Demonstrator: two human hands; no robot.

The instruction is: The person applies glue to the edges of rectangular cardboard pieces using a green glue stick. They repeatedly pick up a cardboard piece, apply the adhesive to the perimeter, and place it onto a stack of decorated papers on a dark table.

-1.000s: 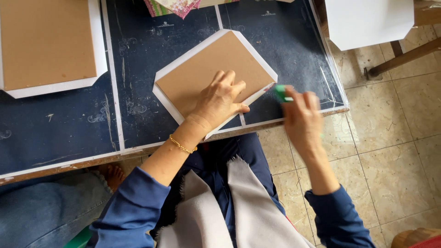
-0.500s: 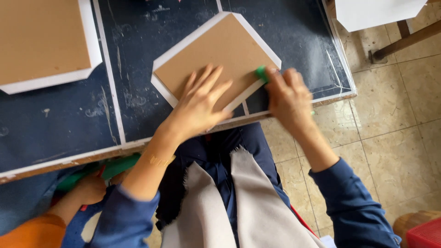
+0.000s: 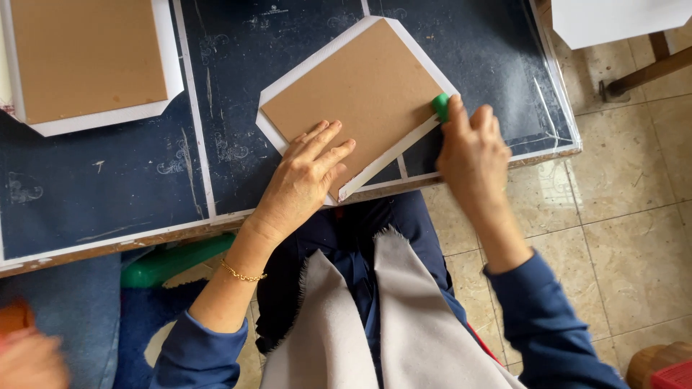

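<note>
A brown cardboard panel (image 3: 360, 94) lies on a larger white sheet (image 3: 288, 140) with clipped corners, turned at an angle near the front edge of the dark table (image 3: 238, 43). My left hand (image 3: 303, 180) rests flat on the panel's near corner with its fingers spread, a thin gold bracelet on the wrist. My right hand (image 3: 472, 148) is closed around a small green tool (image 3: 440, 106), whose tip touches the white border at the panel's right edge.
A second cardboard panel on white paper (image 3: 86, 61) lies at the far left of the table. Another white sheet (image 3: 613, 21) sits at the top right above wooden legs. Tiled floor lies to the right. A green object (image 3: 173, 263) shows under the table edge; another person's blurred hand (image 3: 29, 356) is at bottom left.
My right hand with the green tool has moved along the panel's right edge, farther from me. My left hand stays flat on the panel. The view has shifted.
</note>
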